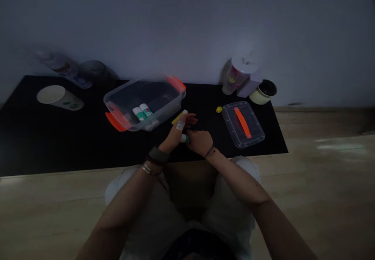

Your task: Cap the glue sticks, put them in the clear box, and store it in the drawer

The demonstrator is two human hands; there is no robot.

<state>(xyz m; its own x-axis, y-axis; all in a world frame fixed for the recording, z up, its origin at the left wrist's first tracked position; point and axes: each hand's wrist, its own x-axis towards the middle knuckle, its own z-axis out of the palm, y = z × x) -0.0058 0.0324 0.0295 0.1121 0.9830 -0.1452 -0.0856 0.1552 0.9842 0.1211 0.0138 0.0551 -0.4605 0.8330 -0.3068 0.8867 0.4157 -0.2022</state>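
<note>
The right hand (pixel 200 142) is closing around a green glue stick with a white cap (pixel 184 138), which is projecting from the hand toward the left hand (pixel 175 135). The left hand is positioned just beside it, with its fingers (pixel 190 118) extended and a bandage (pixel 180 125) wrapped around one finger. A yellow stick (pixel 178 116) is lying against those fingers; whether the left hand is gripping it cannot be determined.

A yellow cap (pixel 219 109) is resting on the black worktop (pixel 88 150) just beyond the hands. A clear plastic box with orange handles (pixel 117 120) is standing to the left, containing two green glue sticks (pixel 142 112). A clear lid with an orange handle (pixel 243 124) is lying to the right. A cream cup (pixel 60 98) is lying on its side near the left end, and a tumbler (pixel 237 76) is standing against the wall.
</note>
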